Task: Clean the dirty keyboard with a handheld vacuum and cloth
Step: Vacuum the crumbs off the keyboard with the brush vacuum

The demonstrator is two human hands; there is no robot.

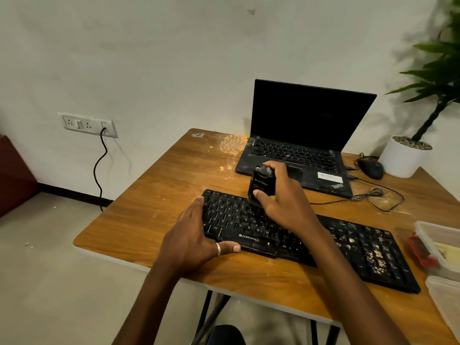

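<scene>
Head view: black keyboard (358,247) lies on the wooden worktop (161,195), long axis running far-left to near-right. Left hand (196,235) rests flat on its left end, fingers fairly straight, thumb along the front edge. Right hand (281,202) has its fingers wrapped round a small black vacuum (260,184), nozzle down on the upper key rows, left of centre. Crumbs (375,260) sit thick on the right end, so the dirt lies right of the nozzle along that axis; right hand is nearer. Readable: "ZEBRONICS" on the keyboard front. Vacuum logo unreadable.
</scene>
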